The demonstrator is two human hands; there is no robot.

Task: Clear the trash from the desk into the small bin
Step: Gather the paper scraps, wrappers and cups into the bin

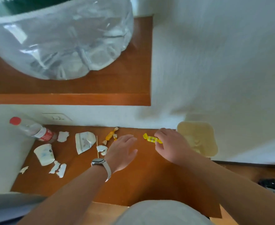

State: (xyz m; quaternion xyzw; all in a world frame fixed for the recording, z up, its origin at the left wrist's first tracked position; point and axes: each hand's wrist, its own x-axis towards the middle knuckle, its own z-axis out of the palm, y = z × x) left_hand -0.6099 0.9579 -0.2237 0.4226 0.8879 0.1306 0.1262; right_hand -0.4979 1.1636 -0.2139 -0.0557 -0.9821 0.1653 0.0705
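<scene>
A yellow candy wrapper (pixel 150 138) lies on the brown desk (pixel 143 176) near the wall; my right hand (pixel 170 145) pinches its right end. Just right of that hand, past the desk's edge, stands the small cream bin (pixel 198 137). My left hand (pixel 122 151), with a watch on the wrist, hovers open over the desk's middle. To its left lie an orange candy wrapper (pixel 110 135), crumpled paper bits (pixel 102 149), a thin wooden stick (pixel 97 146), a torn paper cup piece (pixel 84 142), a white paper cup (pixel 44 154), paper scraps (pixel 58 170) and a plastic bottle with a red cap (pixel 34 130).
A wooden shelf (pixel 133 82) above the desk holds a large clear plastic bag (pixel 60 39). A wall socket (pixel 57 118) sits behind the bottle. White walls close the desk at left and back. A dark object (pixel 274 185) lies on the floor at right.
</scene>
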